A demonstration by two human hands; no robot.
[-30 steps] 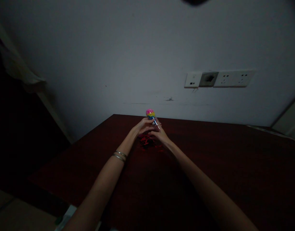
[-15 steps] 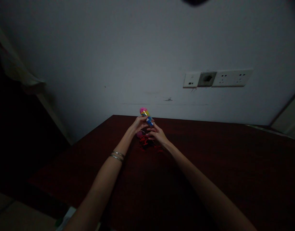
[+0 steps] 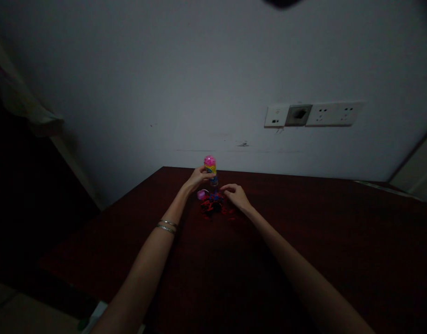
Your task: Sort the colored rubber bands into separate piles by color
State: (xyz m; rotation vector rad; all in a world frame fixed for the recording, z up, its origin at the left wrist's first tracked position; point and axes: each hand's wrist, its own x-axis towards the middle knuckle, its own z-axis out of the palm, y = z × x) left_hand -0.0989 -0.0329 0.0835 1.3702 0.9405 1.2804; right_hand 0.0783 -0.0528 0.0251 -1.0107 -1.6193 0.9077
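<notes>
Gripping the bottle (image 3: 209, 162) by its side with the left hand (image 3: 198, 176), with fingers closed part-way around and covering some of its middle. Held near upright with its pink end up, probably so as to let small pieces out at the lower end. Can see a loose pile of red, dark and blue pieces (image 3: 213, 206) on the dark table (image 3: 303, 241), directly below the bottle. Holding the right hand (image 3: 237, 195) just right of the bottle's lower end, with fingers half bent and nothing visible between them; perhaps placed there to leave room beneath. Can make out a pinkish cap (image 3: 201, 195) just left of the bottle, crowding the near side of the left hand; cannot tell whether hanging or resting. Also showing: wall (image 3: 157, 83) behind the bottle, sockets (image 3: 333, 114) well to its right.
</notes>
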